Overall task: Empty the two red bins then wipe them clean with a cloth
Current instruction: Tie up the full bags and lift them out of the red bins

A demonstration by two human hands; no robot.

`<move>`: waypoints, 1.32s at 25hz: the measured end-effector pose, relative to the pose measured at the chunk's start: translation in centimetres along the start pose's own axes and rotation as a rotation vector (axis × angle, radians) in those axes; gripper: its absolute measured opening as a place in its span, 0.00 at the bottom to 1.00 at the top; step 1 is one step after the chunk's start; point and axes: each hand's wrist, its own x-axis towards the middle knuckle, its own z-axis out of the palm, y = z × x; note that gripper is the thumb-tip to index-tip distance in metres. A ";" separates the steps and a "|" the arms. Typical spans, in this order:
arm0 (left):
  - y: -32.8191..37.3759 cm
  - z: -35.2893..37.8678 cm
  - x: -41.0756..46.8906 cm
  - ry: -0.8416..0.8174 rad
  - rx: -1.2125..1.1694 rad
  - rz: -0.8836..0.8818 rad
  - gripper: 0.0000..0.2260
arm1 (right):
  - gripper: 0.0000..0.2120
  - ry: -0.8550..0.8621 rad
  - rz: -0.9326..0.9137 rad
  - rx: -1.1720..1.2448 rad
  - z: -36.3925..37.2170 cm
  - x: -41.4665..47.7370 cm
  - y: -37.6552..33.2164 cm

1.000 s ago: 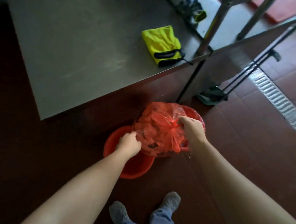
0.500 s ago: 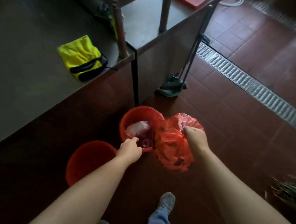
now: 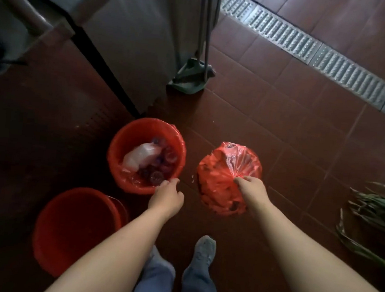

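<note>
Two red bins stand on the dark red tiled floor (image 3: 285,112) in front of me, and that floor fills most of what I see. A steel counter (image 3: 131,44) rises at the upper left, and a metal drain grate (image 3: 315,54) runs aslant across the upper right. A dark green cleaning tool (image 3: 189,76) on long handles leans against the counter's side.

The near bin (image 3: 61,251) sits at my lower left, beside my left forearm, and I see nothing inside it. The far bin (image 3: 146,122) stands just beyond it, near the counter's corner. It has a red plastic liner folded over its rim, with a crumpled white plastic piece (image 3: 140,157) and some dark rubbish I cannot make out.

To the right of the far bin, apart from it, is a full red bag (image 3: 222,172). My right hand (image 3: 251,187) is clenched round its gathered neck, fingers curled tight on the plastic. I cannot tell whether the bag's bottom is on the tiles.

A bundle of green leaves (image 3: 379,213) lies at the far right, well apart from the bag.

My left hand (image 3: 166,196) is at the near rim of the far bin, fingertips on the liner's edge. I cannot tell whether they pinch it or only touch.

My grey shoes (image 3: 204,249) are below, between my arms.
</note>
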 end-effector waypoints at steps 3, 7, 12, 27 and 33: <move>-1.3 4.5 4.9 -0.025 -0.007 0.032 0.23 | 0.10 0.025 0.069 0.006 2.3 4.8 3.7; -3.7 9.5 10.1 -0.055 0.025 0.045 0.22 | 0.08 0.059 0.226 0.035 6.0 10.2 8.6; -6.2 11.5 14.4 -0.090 0.079 0.054 0.22 | 0.07 0.081 0.228 -0.220 8.6 14.0 11.1; -13.0 -3.7 13.3 0.189 -0.024 0.060 0.19 | 0.17 -0.005 -0.111 -0.552 19.4 10.0 -5.8; -18.7 -0.7 13.3 0.227 -0.006 0.042 0.19 | 0.13 -0.307 -0.543 -0.953 26.1 9.6 -3.3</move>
